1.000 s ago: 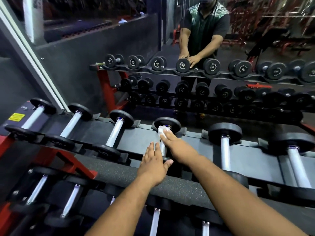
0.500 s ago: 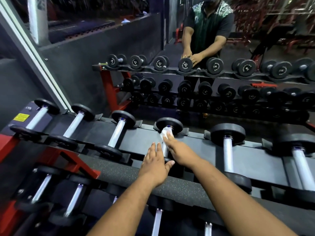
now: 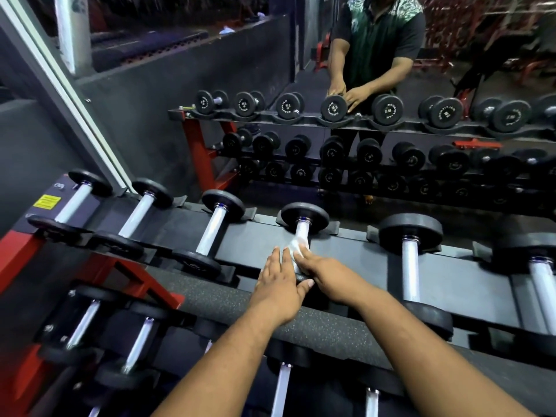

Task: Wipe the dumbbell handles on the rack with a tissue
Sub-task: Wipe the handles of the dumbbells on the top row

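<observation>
Several dumbbells with silver handles and black end plates lie in a row on the top tier of the black rack (image 3: 346,251). My right hand (image 3: 328,276) is wrapped round the handle of the middle dumbbell (image 3: 302,228), pressing a white tissue (image 3: 296,245) against it about halfway down. My left hand (image 3: 278,284) lies flat, fingers straight, on the rack beside that handle, thumb near its lower end. The handle's near part is hidden under my hands.
More dumbbells sit on the lower tier (image 3: 282,386) below my arms. The rack has a red frame (image 3: 18,257) at the left. A mirror (image 3: 376,115) behind shows the rack and a person's reflection.
My right hand has slid the tissue down the handle toward me, from near the far plate to about the middle. My left hand has stayed in place.
</observation>
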### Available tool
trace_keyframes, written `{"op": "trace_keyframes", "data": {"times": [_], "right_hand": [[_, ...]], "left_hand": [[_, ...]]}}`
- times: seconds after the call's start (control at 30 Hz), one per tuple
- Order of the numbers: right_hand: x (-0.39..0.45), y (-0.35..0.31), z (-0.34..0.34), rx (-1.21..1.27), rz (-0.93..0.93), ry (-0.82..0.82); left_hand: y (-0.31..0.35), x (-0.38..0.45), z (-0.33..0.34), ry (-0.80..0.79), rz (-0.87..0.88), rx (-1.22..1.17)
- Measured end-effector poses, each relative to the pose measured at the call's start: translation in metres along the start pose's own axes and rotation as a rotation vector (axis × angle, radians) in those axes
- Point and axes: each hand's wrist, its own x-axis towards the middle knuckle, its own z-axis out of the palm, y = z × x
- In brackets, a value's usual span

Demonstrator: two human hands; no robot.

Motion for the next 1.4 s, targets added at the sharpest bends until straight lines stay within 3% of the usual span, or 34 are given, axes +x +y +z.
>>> {"op": "trace_keyframes", "data": {"times": [0.2, 0.37, 0.47, 0.6, 0.77, 0.83, 0.97, 1.2, 1.3, 1.4], "right_hand": [[0.019, -0.014, -0.013, 0.108, 0.047, 0.173], [-0.002, -0.002, -0.004, -0.104, 0.018, -0.043], [0.006, -0.001, -0.01, -0.162, 0.015, 0.058], [0.019, -0.015, -0.013, 0.114, 0.141, 0.188], [-0.001, -0.015, 0.009, 0.642, 0.258, 0.125], [0.004, -0.018, 0.006, 0.783, 0.279, 0.221], [0.029, -0.03, -0.01, 0.93, 0.393, 0.343], [0.0, -0.028, 0.002, 1.05, 0.379, 0.163], [0.027, -0.037, -0.01, 1.097, 0.479, 0.263], [0.053, -0.042, -0.022, 1.332, 0.596, 0.406]], "left_hand": [[0.003, -0.003, -0.003, -0.018, -0.005, -0.002], [0.001, -0.001, -0.001, -0.014, -0.003, 0.002], [0.003, -0.001, -0.001, -0.018, -0.007, 0.001], [0.003, -0.002, -0.004, -0.02, -0.01, 0.018], [0.001, 0.0, 0.0, -0.022, -0.017, 0.008], [0.003, -0.001, -0.001, -0.017, -0.014, 0.017], [0.006, -0.004, -0.005, -0.02, -0.014, 0.014], [0.009, -0.004, -0.004, -0.021, -0.019, 0.019], [0.008, -0.005, -0.004, -0.028, -0.034, 0.013], [0.007, -0.005, -0.004, -0.023, -0.032, 0.004]]}}
